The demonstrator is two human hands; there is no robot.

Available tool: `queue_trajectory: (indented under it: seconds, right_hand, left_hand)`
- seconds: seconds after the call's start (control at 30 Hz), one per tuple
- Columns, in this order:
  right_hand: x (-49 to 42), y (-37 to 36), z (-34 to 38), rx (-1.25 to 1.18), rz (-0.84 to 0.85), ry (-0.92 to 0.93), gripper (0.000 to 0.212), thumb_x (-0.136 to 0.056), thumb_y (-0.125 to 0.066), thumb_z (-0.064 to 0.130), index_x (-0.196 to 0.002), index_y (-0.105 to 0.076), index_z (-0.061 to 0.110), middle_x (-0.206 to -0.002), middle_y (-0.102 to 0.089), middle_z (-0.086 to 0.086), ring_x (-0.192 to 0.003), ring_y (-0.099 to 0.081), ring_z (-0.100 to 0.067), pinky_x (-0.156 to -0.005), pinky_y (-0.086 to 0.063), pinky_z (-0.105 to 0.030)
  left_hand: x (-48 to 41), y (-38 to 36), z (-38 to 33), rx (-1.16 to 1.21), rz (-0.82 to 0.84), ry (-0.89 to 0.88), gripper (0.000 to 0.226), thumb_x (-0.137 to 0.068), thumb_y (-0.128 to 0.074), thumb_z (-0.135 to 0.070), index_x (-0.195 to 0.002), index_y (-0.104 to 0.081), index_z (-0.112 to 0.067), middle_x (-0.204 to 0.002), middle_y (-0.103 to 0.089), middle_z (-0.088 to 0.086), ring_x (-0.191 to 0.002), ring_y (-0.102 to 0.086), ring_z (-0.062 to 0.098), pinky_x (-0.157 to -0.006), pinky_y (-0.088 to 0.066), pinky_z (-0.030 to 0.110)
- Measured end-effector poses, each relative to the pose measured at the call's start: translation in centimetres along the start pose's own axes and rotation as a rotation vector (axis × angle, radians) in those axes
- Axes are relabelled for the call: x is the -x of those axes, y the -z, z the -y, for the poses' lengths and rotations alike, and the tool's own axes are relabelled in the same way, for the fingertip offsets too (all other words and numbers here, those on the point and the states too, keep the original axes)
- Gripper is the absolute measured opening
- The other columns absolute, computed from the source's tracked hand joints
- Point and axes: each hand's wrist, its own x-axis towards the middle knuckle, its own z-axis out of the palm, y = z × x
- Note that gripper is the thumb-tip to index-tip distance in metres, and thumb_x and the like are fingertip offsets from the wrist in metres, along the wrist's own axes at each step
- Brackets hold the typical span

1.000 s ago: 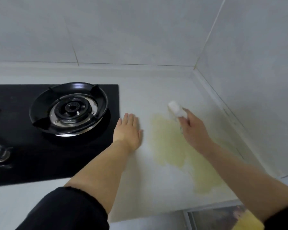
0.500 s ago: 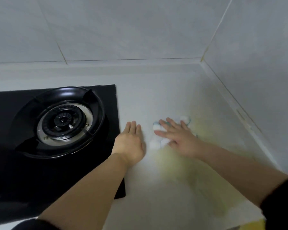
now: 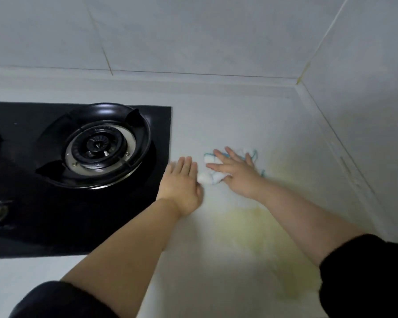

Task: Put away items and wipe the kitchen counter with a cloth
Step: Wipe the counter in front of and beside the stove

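Head view: right hand (image 3: 236, 173) spread flat over the cloth (image 3: 213, 178) (mostly hidden beneath), left hand (image 3: 181, 185) flat on counter (image 3: 216, 125).

Right hand (image 3: 238, 177) flat on cloth (image 3: 211, 179)

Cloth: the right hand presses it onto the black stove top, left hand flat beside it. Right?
No. The head view shows the right hand pressing the cloth onto the white counter beside the stove; left hand flat beside it.

black stove (image 3: 78, 180) blocking left, corner walls (image 3: 365, 111) closing back and right, counter (image 3: 228, 120) open between
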Motion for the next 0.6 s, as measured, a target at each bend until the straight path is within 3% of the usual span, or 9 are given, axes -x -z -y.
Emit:
queue_trajectory:
  seconds: [0.07, 0.17, 0.23, 0.3, 0.37, 0.47, 0.6]
  right_hand:
    - [3.6, -0.3, -1.6, 0.053, 0.021, 0.031, 0.062, -0.094, -0.041, 0.009, -0.14, -0.032, 0.05, -0.158, 0.002, 0.016, -0.146, 0.01, -0.014, -0.113, 0.009, -0.049]
    - [5.1, 0.3, -3.8, 0.152, -0.014, -0.073, 0.069, -0.093, -0.043, 0.006, -0.139, -0.028, 0.054, -0.158, 0.008, 0.014, -0.146, 0.012, -0.017, -0.114, 0.004, -0.05]
    - [3.6, 0.5, -3.8, 0.076, -0.093, -0.113, 0.071, -0.09, -0.044, 0.001, -0.144, -0.028, 0.043, -0.16, -0.007, 0.005, -0.147, -0.005, -0.022, -0.113, -0.012, -0.051]
    - [1.0, 0.7, -3.3, -0.077, -0.211, -0.121, 0.07, -0.084, -0.046, -0.006, -0.146, -0.033, 0.023, -0.149, -0.036, -0.009, -0.135, -0.034, -0.032, -0.104, -0.033, -0.047]
    - [-2.8, 1.0, -2.4, -0.17, -0.275, -0.142, 0.062, -0.085, -0.048, -0.005, -0.143, -0.039, 0.014, -0.135, -0.049, -0.015, -0.123, -0.046, -0.035, -0.098, -0.039, -0.045]
    - [-8.3, 1.3, 0.9, -0.104, -0.214, -0.122, 0.058, -0.09, -0.042, 0.004, -0.144, -0.036, 0.024, -0.146, -0.037, -0.005, -0.134, -0.031, -0.029, -0.108, -0.023, -0.051]
    - [-11.0, 1.6, 5.5, -0.038, 0.021, 0.028, 0.056, -0.092, -0.035, 0.017, -0.145, -0.031, 0.037, -0.159, -0.008, 0.007, -0.147, 0.0, -0.022, -0.111, 0.003, -0.06]
  left_hand:
    - [1.5, -0.5, -0.2, -0.032, -0.002, 0.034, 0.062, -0.098, -0.015, -0.035, -0.151, -0.001, -0.006, -0.16, 0.003, 0.009, -0.147, 0.01, 0.024, -0.116, 0.006, 0.047]
    - [4.9, -1.4, -1.6, 0.014, -0.033, 0.111, 0.062, -0.099, -0.011, -0.038, -0.151, 0.002, -0.009, -0.16, 0.009, 0.007, -0.145, 0.017, 0.025, -0.115, 0.007, 0.052]
    - [6.3, -1.7, -2.1, 0.065, -0.061, 0.156, 0.062, -0.099, -0.013, -0.039, -0.152, 0.001, -0.01, -0.16, 0.011, 0.005, -0.145, 0.02, 0.026, -0.114, 0.007, 0.053]
    - [7.0, -1.9, -1.9, 0.073, -0.096, 0.191, 0.062, -0.098, -0.014, -0.039, -0.152, 0.0, -0.012, -0.16, 0.012, 0.004, -0.145, 0.019, 0.026, -0.114, 0.006, 0.054]
    - [7.9, -2.1, -1.3, 0.1, -0.138, 0.266, 0.063, -0.097, -0.017, -0.038, -0.153, -0.002, -0.013, -0.16, 0.008, 0.004, -0.146, 0.016, 0.025, -0.115, 0.003, 0.052]
    - [8.6, -2.6, -0.8, 0.252, -0.176, 0.405, 0.064, -0.095, -0.021, -0.028, -0.151, 0.003, -0.009, -0.16, 0.009, 0.005, -0.146, 0.016, 0.021, -0.118, 0.006, 0.042]
    - [8.5, -2.8, -0.5, 0.329, -0.22, 0.456, 0.065, -0.095, -0.024, -0.02, -0.151, 0.006, -0.007, -0.16, 0.009, 0.005, -0.146, 0.016, 0.018, -0.119, 0.007, 0.034]
